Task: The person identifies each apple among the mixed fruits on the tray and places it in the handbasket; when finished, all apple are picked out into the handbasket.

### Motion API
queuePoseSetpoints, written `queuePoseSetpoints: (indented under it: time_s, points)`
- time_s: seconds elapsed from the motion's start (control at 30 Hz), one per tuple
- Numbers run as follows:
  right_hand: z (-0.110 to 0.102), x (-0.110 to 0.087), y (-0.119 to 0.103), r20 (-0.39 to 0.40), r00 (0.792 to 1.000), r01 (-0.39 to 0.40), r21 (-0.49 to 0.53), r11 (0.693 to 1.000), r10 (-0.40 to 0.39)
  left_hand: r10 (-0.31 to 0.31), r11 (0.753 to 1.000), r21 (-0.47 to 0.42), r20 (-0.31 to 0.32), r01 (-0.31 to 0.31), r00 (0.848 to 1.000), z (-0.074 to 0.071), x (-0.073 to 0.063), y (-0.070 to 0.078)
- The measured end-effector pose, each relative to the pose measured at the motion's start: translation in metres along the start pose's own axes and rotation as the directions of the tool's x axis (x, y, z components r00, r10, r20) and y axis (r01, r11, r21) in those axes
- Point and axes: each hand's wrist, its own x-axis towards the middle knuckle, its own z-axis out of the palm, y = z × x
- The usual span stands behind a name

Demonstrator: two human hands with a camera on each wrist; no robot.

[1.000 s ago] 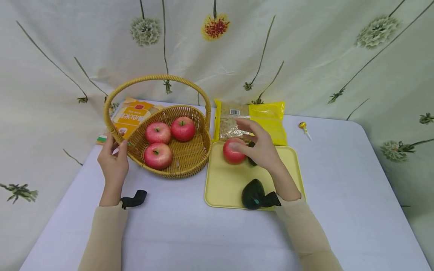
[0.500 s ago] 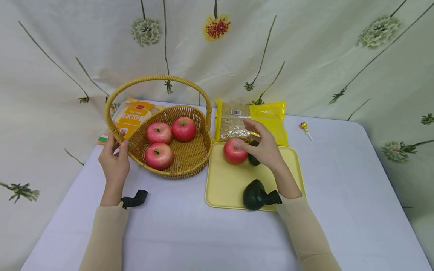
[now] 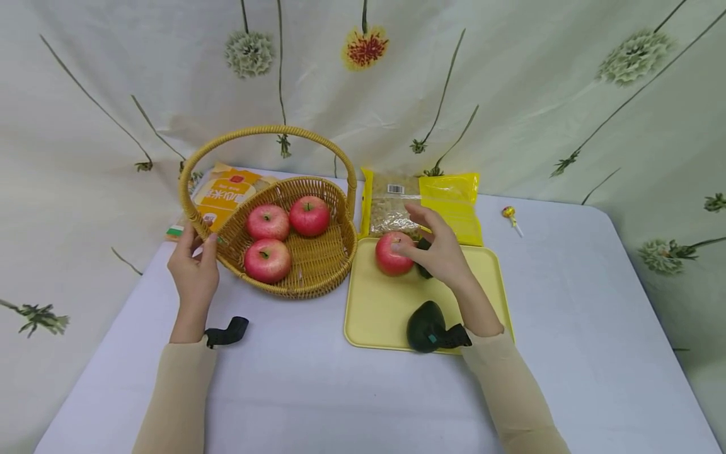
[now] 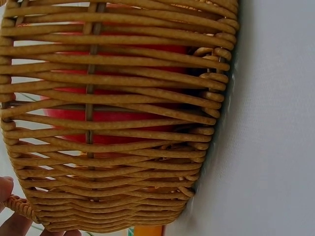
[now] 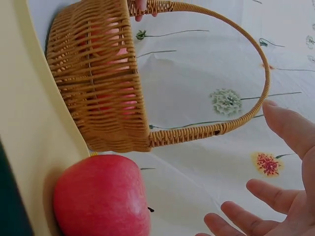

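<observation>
My left hand point(image 3: 195, 268) grips the foot of the handle on a wicker basket point(image 3: 317, 271), its fingers around the handle. Three red apples point(image 3: 268, 260) lie inside the basket, partly visible through the weave in the left wrist view. Over a yellow tray point(image 3: 374, 315), my right hand point(image 3: 445, 255) hovers with fingers spread and thumb apart. Below and left of it, a single red apple point(image 3: 394, 254) rests on the tray. From the right wrist view, that apple point(image 5: 103, 196) stands clear of the fingers, stem facing up from the tray.
A dark green avocado-like fruit point(image 3: 424, 328) lies on the tray near the right wrist; another dark one point(image 3: 423, 270) is partly hidden behind the hand. Behind stand a yellow food packet point(image 3: 450, 202) and an orange packet point(image 3: 227, 195). A lollipop point(image 3: 510, 217) lies to the right.
The right hand has drawn slightly back to the right from the apple on the tray, fingers still apart. The left hand keeps its hold on the basket handle.
</observation>
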Motion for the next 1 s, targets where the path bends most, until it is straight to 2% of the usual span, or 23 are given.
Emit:
queuePoseSetpoints:
  time_s: [0.2,0.63,0.8,1.0]
  points:
    - [0.004,-0.003,-0.002,0.001,1.000,0.000,0.005,1.000,0.000,0.007,1.000,-0.003,-0.003,-0.007,1.000,0.001,0.001,0.001]
    - [0.013,-0.014,-0.004,-0.013,0.999,0.031,-0.061,0.998,-0.032,0.006,1.000,0.000,-0.003,-0.006,1.000,0.000,0.001,0.001]
    - [0.016,-0.014,-0.001,-0.017,0.999,0.032,-0.120,0.992,-0.035,0.005,1.000,0.004,-0.003,-0.005,1.000,0.000,0.001,0.001]
    - [0.013,-0.019,0.000,0.012,1.000,0.025,-0.170,0.985,-0.023,0.004,1.000,0.012,-0.004,-0.004,1.000,0.000,0.001,0.001]
